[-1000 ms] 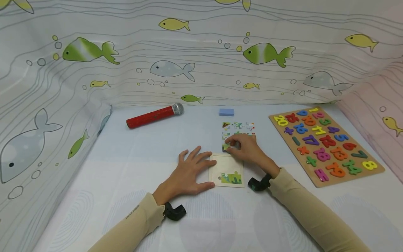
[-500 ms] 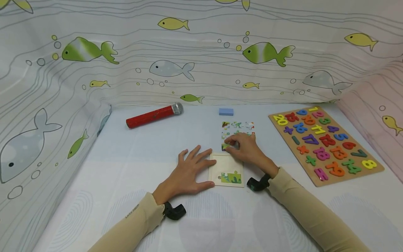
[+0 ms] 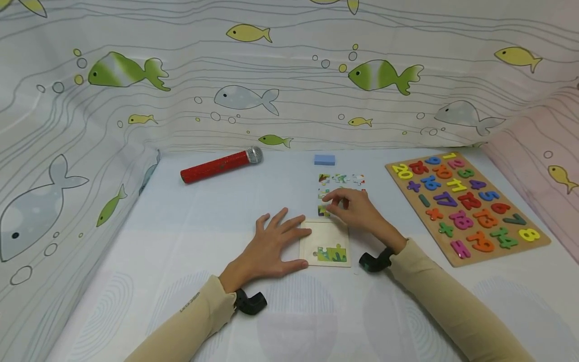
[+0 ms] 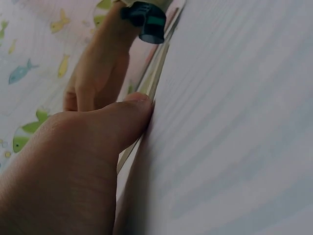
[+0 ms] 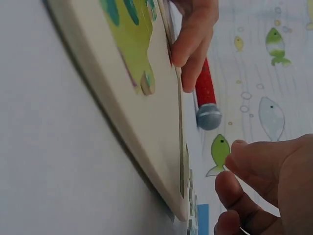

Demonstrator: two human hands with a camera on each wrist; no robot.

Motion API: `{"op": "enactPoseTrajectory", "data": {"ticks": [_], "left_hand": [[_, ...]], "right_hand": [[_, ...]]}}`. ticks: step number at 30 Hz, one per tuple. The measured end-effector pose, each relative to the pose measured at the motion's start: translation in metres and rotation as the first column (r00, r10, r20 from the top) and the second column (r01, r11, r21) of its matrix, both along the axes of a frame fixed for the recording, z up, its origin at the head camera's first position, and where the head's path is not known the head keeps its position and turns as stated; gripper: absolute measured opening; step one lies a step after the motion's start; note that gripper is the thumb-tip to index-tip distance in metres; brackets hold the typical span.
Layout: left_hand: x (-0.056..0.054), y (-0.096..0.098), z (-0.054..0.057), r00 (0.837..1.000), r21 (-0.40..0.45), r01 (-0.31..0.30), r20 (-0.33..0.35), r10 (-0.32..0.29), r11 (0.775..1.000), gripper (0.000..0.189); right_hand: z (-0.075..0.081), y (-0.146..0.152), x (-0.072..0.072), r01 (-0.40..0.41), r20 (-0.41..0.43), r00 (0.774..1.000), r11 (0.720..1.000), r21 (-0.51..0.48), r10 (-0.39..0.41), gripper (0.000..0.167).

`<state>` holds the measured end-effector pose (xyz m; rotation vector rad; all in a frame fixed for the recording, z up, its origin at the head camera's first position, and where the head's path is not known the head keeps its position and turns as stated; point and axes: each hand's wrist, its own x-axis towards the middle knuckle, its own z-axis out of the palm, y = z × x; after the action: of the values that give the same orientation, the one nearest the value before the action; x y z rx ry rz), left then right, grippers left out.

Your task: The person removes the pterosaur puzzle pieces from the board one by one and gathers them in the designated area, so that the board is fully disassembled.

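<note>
My left hand [image 3: 271, 251] is spread flat at the left side of a small wooden puzzle tray [image 3: 321, 235], fingertips on its edge. In the left wrist view, the thumb [image 4: 134, 110] presses against the tray's side. Joined green puzzle pieces [image 3: 332, 253] lie in the tray's lower right corner. Just behind the tray, my right hand [image 3: 357, 208] hovers over rows of loose puzzle pieces [image 3: 341, 179], covering some of them. The right wrist view shows its bent fingers [image 5: 229, 188] and thumb apart, with nothing between them.
A red microphone [image 3: 217, 166] lies at the back left. Behind the loose pieces sits a blue block [image 3: 324, 160]. A wooden number board [image 3: 445, 234] with coloured numerals and signs lies on the right. A fish-patterned cloth [image 3: 307, 75] rises behind the table.
My right hand has risen slightly off the loose pieces and its index finger and thumb have parted a little. The left hand stays in place on the tray.
</note>
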<state>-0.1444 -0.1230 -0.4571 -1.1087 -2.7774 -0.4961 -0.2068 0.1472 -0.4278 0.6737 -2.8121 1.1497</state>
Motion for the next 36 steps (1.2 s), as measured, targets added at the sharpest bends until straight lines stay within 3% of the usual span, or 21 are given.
{"op": "enactPoseTrajectory", "data": {"ticks": [3, 8, 14, 19, 26, 36], "left_hand": [[-0.001, 0.000, 0.000, 1.000, 0.003, 0.006, 0.000, -0.006, 1.000, 0.066], [-0.002, -0.001, -0.001, 1.000, -0.005, 0.007, -0.011, -0.007, 1.000, 0.064], [-0.003, -0.001, -0.002, 1.000, -0.011, 0.007, -0.019, -0.007, 1.000, 0.063], [-0.002, 0.000, -0.001, 1.000, -0.005, 0.009, -0.009, -0.009, 1.000, 0.063], [-0.001, 0.001, -0.001, 1.000, 0.000, 0.008, -0.002, -0.008, 1.000, 0.063], [-0.002, 0.001, -0.004, 1.000, 0.006, 0.004, -0.005, -0.004, 1.000, 0.064]], "right_hand": [[0.000, 0.003, 0.003, -0.102, 0.015, 0.995, 0.995, -0.015, 0.102, 0.017], [0.003, 0.006, 0.017, -0.295, 0.027, 0.955, 0.955, 0.015, 0.295, 0.019], [0.010, 0.009, 0.037, -0.409, 0.094, 0.912, 0.898, 0.159, 0.399, 0.023], [0.007, 0.012, 0.044, -0.442, 0.075, 0.897, 0.873, 0.207, 0.436, 0.025], [0.002, 0.015, 0.045, -0.450, 0.054, 0.892, 0.869, 0.203, 0.449, 0.027], [0.004, 0.013, 0.049, -0.469, 0.087, 0.883, 0.859, 0.206, 0.461, 0.038]]}}
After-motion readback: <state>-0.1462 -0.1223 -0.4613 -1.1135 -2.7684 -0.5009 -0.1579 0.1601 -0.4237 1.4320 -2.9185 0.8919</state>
